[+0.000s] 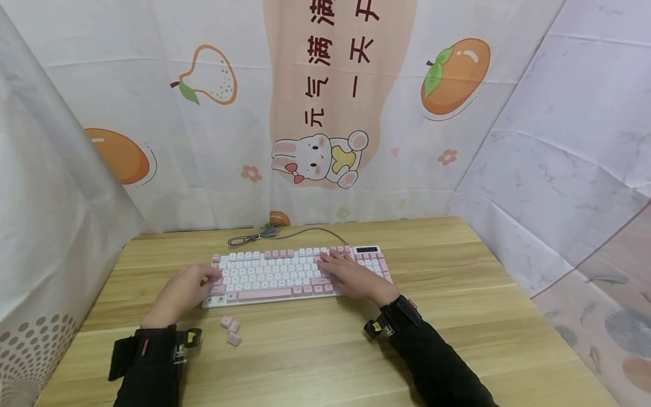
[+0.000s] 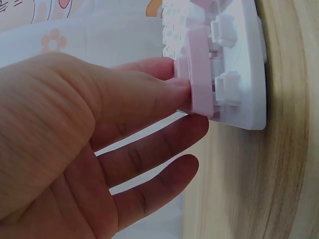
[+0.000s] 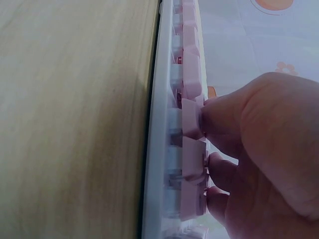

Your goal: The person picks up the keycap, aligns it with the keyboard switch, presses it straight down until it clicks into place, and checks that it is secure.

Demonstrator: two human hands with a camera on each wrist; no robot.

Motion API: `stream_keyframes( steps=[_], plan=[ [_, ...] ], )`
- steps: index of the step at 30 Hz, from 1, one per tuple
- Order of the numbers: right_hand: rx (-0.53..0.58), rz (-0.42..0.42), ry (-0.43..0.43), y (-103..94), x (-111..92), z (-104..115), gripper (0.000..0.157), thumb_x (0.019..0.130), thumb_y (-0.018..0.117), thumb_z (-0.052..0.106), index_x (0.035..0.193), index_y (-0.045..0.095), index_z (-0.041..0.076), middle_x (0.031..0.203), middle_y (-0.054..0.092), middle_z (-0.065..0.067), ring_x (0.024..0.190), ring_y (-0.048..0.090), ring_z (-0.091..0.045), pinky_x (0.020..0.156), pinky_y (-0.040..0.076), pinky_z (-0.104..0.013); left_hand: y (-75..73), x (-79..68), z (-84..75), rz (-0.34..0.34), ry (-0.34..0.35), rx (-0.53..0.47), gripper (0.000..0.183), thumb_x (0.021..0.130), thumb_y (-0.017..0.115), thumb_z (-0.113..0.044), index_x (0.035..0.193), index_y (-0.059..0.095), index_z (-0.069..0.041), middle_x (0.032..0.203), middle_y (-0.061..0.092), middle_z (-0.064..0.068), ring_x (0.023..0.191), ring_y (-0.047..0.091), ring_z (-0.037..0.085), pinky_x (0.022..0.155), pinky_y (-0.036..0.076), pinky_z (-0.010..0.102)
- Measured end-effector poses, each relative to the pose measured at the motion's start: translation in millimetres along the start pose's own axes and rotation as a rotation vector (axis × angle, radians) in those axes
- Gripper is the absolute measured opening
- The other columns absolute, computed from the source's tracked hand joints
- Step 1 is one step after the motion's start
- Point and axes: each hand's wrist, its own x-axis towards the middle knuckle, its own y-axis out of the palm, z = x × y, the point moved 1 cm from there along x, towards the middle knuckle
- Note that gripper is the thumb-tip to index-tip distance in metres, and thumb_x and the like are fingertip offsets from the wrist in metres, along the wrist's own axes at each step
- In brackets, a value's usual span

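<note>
A white and pink keyboard point(image 1: 264, 301) lies across the table. At its left end my left hand point(image 1: 184, 289) pinches a pink keycap point(image 2: 200, 74) between thumb and index finger, the other fingers loosely bent beyond the keyboard's edge. Bare white key mounts point(image 2: 228, 88) show beside that keycap, at the front left corner. Over the right part of the keys rests my right hand point(image 1: 352, 277), its fingers spread. In the right wrist view its thumb touches a pink key point(image 3: 191, 118) of the front row. Three loose pink keycaps point(image 1: 234, 338) lie in front of the keyboard.
A grey cable point(image 1: 254, 237), partly bundled, runs behind the keyboard on the wooden table point(image 1: 325, 362). Printed cloth point(image 1: 213, 169) hangs along the back and both sides. Each wrist wears a black strap with a small camera.
</note>
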Motion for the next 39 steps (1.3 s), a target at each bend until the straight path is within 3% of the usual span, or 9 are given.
stream_keyframes(
  steps=[8,15,17,21,24,30,39],
  plan=[
    [0.003,-0.001,0.008,0.5,0.3,0.9,0.043,0.100,0.042,0.010,0.142,0.039,0.001,0.149,0.032,-0.021,0.136,0.021,-0.044,0.107,0.016,-0.057,-2.3,-1.2,-1.7,0.015,-0.031,-0.005,0.023,0.085,0.066,-0.009,0.107,0.069,-0.001,0.107,0.067,0.017,0.087,0.060,0.025,0.075,0.050,0.047],
    [-0.012,-0.004,0.005,0.8,-0.4,0.2,0.043,0.101,0.041,0.012,0.142,0.039,0.002,0.149,0.033,-0.020,0.137,0.021,-0.043,0.107,0.016,-0.056,-5.7,-2.0,-8.2,0.012,-0.183,0.003,0.037,0.088,0.064,-0.025,0.115,0.066,0.000,0.110,0.066,0.020,0.081,0.056,0.025,0.070,0.046,0.043],
    [-0.007,-0.005,0.002,0.3,-0.5,0.5,0.043,0.101,0.041,0.012,0.142,0.039,0.002,0.149,0.033,-0.020,0.136,0.022,-0.043,0.107,0.016,-0.056,-5.2,-2.2,-9.2,0.006,-0.219,0.007,0.039,0.087,0.065,-0.028,0.114,0.066,0.001,0.102,0.067,0.017,0.075,0.053,0.024,0.065,0.042,0.039],
    [-0.009,-0.004,-0.002,0.3,0.0,-0.1,0.043,0.100,0.042,0.012,0.142,0.040,0.003,0.148,0.034,-0.020,0.136,0.023,-0.043,0.107,0.017,-0.057,-3.1,-2.1,-10.3,0.001,-0.258,0.022,0.036,0.086,0.066,-0.031,0.105,0.070,0.000,0.071,0.060,0.006,0.060,0.047,0.019,0.054,0.035,0.034],
    [-0.018,0.001,-0.001,0.8,0.4,-0.9,0.043,0.100,0.041,0.012,0.143,0.039,0.004,0.149,0.033,-0.020,0.136,0.022,-0.043,0.107,0.018,-0.056,-2.0,-1.9,-11.1,-0.001,-0.282,0.031,0.030,0.086,0.066,-0.032,0.091,0.072,-0.004,0.058,0.048,0.001,0.053,0.043,0.018,0.049,0.031,0.032],
    [-0.022,0.005,0.003,1.3,-0.5,-1.3,0.044,0.100,0.040,0.011,0.143,0.038,0.003,0.149,0.031,-0.020,0.137,0.021,-0.042,0.107,0.016,-0.056,-1.0,-1.7,-14.0,-0.005,-0.309,0.056,0.032,0.087,0.065,-0.033,0.064,0.063,-0.010,0.052,0.039,-0.001,0.049,0.040,0.017,0.047,0.028,0.030],
    [-0.002,-0.002,0.007,1.0,-0.1,-0.2,0.043,0.101,0.040,0.012,0.143,0.038,0.003,0.150,0.031,-0.019,0.137,0.020,-0.042,0.107,0.016,-0.056,1.2,-1.4,-13.3,0.018,-0.341,0.064,0.037,0.088,0.064,-0.034,0.059,0.060,-0.010,0.050,0.036,-0.002,0.047,0.039,0.016,0.045,0.026,0.029]
  ],
)
